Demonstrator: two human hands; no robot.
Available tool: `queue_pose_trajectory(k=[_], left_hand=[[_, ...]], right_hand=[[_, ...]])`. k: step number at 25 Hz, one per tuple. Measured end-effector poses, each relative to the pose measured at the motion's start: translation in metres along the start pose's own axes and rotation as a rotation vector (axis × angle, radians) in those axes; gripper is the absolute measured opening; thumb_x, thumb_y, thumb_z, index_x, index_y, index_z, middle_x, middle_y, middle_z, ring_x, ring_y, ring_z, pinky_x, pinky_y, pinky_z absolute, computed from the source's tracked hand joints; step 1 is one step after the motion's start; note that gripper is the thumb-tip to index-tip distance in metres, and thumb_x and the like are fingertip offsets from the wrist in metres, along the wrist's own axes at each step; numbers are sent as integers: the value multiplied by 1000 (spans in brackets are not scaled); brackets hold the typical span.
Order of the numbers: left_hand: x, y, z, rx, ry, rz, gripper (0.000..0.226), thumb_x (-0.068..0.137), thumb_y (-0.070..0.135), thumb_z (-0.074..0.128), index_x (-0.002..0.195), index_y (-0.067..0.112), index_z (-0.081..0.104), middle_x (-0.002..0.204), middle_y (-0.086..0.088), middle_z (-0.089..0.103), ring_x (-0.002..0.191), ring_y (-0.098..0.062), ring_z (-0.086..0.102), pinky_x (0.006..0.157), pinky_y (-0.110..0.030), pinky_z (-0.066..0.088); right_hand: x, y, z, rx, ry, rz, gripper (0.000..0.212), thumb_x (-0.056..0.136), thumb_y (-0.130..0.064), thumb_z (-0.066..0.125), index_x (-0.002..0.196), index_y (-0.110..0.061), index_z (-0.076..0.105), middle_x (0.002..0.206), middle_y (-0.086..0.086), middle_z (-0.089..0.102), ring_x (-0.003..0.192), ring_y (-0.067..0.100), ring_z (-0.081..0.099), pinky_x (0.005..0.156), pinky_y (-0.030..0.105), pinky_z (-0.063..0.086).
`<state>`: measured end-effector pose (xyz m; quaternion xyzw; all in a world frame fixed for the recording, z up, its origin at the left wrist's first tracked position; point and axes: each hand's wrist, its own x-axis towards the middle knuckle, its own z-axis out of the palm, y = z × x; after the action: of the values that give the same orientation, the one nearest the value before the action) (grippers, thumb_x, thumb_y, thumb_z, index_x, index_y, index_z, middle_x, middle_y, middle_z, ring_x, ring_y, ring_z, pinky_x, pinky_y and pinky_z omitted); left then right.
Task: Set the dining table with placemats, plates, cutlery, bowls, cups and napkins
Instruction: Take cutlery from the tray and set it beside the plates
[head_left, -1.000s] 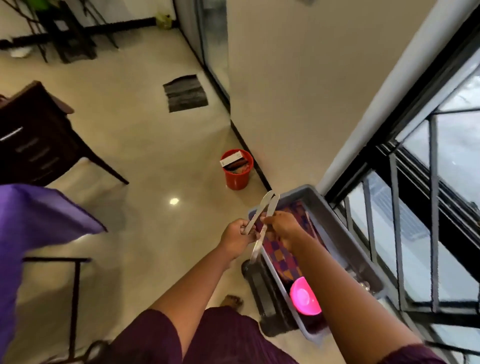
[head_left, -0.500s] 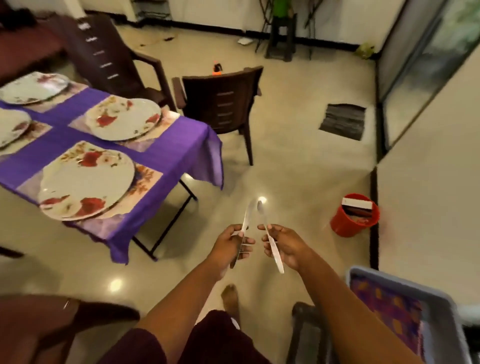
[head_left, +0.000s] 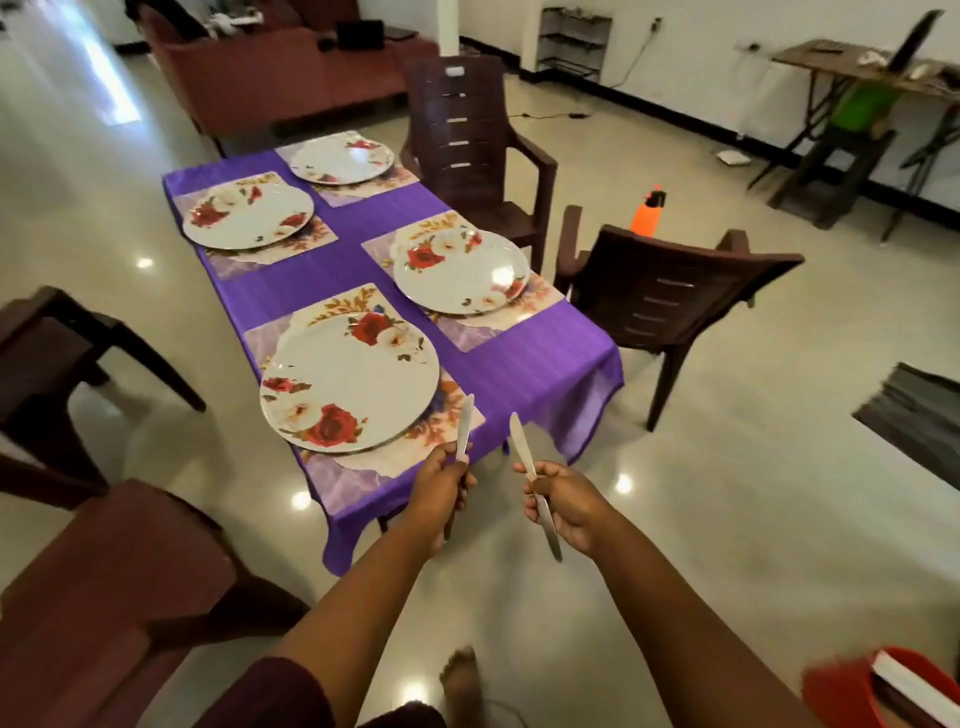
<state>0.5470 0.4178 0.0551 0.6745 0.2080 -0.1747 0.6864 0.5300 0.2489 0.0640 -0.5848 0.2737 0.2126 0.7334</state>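
Four round, glossy white plates printed with red roses sit on the surface (head_left: 519, 374), a long rectangle draped in ribbed purple cloth, each plate on its own flat rectangular placemat with a marbled lilac and floral print. Along the left edge lie the far-left plate (head_left: 248, 217) and, at the near-left corner, the nearest plate (head_left: 349, 382) on the nearest placemat (head_left: 363, 467), which reaches the near edge. Along the right edge lie the far-right plate (head_left: 342, 161) at the far corner and the near-right plate (head_left: 460, 272) closer in. Four dark brown moulded plastic chairs with slatted backs stand round the surface: two at the left, two at the right. Just off the near edge, over polished pale floor tiles, the left hand (head_left: 441, 491) curls round the handle of one slim silvery metal knife (head_left: 464, 427), its blade pointing up over the nearest placemat's corner. Just beside it, apart, the right hand (head_left: 563, 501) pinches a second knife (head_left: 521, 443) of the same make, blade up, handle slanting down past the palm. An orange bottle (head_left: 647, 213) stands beyond the right chairs, and a red bucket (head_left: 841, 691) shows at the lower right.
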Motion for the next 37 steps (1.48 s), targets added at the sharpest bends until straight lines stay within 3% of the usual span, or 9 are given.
queue_pose_trajectory(k=[5, 9, 14, 21, 23, 26, 30, 33, 37], left_hand=[[43, 33, -32, -96, 94, -25, 20, 98, 5, 44, 109, 14, 58, 73, -7, 62, 59, -16, 55, 52, -25, 48], [55, 41, -59, -68, 192, -67, 15, 91, 4, 55, 102, 14, 58, 73, -7, 59, 61, -15, 47, 49, -22, 40], [66, 33, -90, 14, 225, -54, 14, 93, 13, 59, 107, 15, 56, 102, -15, 67, 80, -21, 55, 61, -28, 46], [89, 37, -118, 237, 60, -40, 43, 80, 21, 78, 102, -5, 51, 85, -18, 64, 74, -26, 64, 59, -32, 52], [95, 39, -130, 337, -6, -28, 45, 75, 19, 82, 99, -3, 51, 83, -18, 63, 72, -26, 62, 61, -33, 52], [103, 40, -153, 541, -102, 11, 36, 74, 19, 84, 91, 16, 53, 75, 3, 56, 69, -11, 53, 57, -20, 45], [111, 29, -175, 842, -248, 196, 40, 73, 23, 83, 101, 23, 55, 87, 7, 60, 81, -16, 58, 67, -24, 48], [114, 21, -181, 1014, -307, 280, 37, 74, 31, 82, 100, 18, 59, 89, 3, 63, 77, -15, 57, 60, -22, 40], [116, 19, -183, 1114, -301, 314, 39, 82, 29, 75, 116, 20, 60, 105, 3, 66, 83, -9, 53, 69, -19, 38]], right_hand=[[64, -41, 43, -51, -19, 18, 28, 102, -10, 39, 108, -6, 66, 71, 4, 51, 56, 10, 43, 51, 21, 39], [97, -49, 85, -161, -42, 57, 29, 101, -7, 39, 108, -10, 67, 82, 7, 60, 60, 11, 44, 50, 20, 38], [120, -52, 124, -161, -49, 84, 27, 98, 0, 46, 113, -13, 63, 105, 10, 69, 100, 27, 66, 89, 45, 56], [123, -48, 149, -37, 4, 120, 14, 96, 5, 50, 106, -3, 56, 99, 15, 68, 85, 26, 70, 72, 37, 60], [127, -45, 155, -10, 18, 111, 15, 95, 7, 49, 107, -1, 56, 99, 17, 67, 81, 25, 69, 63, 32, 58], [132, -28, 172, -15, 176, 129, 14, 93, 8, 51, 94, -3, 58, 94, 17, 67, 78, 24, 68, 58, 30, 57], [134, 7, 185, -26, 392, 150, 18, 89, 10, 52, 81, -5, 58, 85, 18, 65, 67, 22, 62, 65, 34, 58], [131, 22, 191, -34, 470, 138, 18, 87, 8, 54, 94, -5, 63, 88, 14, 68, 71, 22, 66, 75, 41, 60], [128, 22, 197, -87, 509, 87, 20, 84, 3, 63, 99, -11, 65, 90, 6, 68, 75, 20, 67, 72, 37, 61]])
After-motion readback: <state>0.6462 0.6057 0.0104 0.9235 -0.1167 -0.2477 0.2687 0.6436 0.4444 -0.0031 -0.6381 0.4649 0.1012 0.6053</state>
